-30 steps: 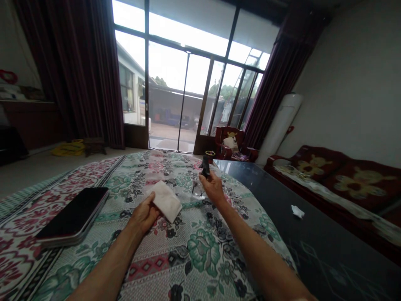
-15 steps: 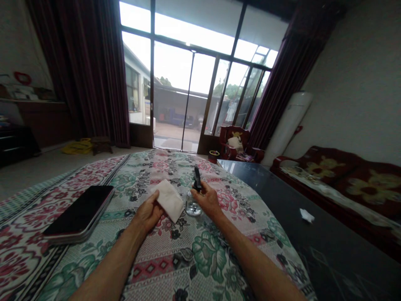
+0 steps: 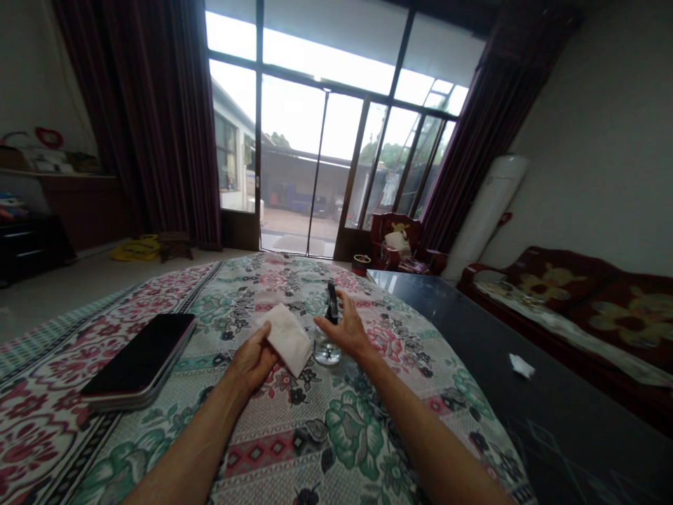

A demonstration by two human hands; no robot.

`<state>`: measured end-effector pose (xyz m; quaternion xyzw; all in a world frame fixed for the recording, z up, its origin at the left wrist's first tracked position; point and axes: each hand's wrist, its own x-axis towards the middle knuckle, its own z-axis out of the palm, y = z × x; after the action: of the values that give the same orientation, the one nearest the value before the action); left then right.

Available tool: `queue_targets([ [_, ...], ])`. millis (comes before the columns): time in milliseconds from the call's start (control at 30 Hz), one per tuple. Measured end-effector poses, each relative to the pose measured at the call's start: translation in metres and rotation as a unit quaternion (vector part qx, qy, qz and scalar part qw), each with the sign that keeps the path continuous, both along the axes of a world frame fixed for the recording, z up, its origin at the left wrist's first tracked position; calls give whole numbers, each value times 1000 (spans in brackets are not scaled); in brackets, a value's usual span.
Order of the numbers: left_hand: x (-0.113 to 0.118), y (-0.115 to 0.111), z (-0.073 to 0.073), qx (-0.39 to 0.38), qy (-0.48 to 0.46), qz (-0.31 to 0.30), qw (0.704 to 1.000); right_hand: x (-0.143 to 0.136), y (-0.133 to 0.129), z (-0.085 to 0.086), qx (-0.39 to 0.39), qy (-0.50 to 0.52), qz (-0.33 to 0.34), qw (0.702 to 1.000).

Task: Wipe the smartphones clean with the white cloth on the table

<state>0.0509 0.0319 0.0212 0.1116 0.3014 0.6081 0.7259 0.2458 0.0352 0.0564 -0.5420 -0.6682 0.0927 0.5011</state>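
Note:
A folded white tissue or cloth [image 3: 288,339] is pinched at its left edge by my left hand [image 3: 256,359], thumb on top, just above the table. To its right a clear spray bottle [image 3: 327,353] with a black spray head [image 3: 331,300] stands upright, clear liquid inside. Around the bottle's upper part is my right hand [image 3: 348,327], thumb and fingers spread on either side of the neck in a loose curve. Whether any finger still touches the bottle is hard to make out.
A patterned tablecloth [image 3: 294,449] covers the round table. On the left lies a black-screened tablet or phone, stacked on something [image 3: 141,358]. A crumpled white tissue [image 3: 521,365] rests on a dark glossy table [image 3: 568,435] at right, with a wooden sofa [image 3: 547,280] beyond.
My right hand has loosened from the spray bottle's neck, its fingers lifting and spreading. My left hand keeps its hold on the white tissue or cloth. The whole view has shifted slightly.

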Motion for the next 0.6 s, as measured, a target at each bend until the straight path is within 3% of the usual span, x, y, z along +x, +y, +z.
queue_targets([
  [200, 0, 0, 0, 1, -3, -3, 1000, -8, 9, 8, -62, 24, 34, 997],
  [600, 1, -2, 4, -7, -7, 1, 1000, -9, 6, 8, -81, 45, 35, 995],
])
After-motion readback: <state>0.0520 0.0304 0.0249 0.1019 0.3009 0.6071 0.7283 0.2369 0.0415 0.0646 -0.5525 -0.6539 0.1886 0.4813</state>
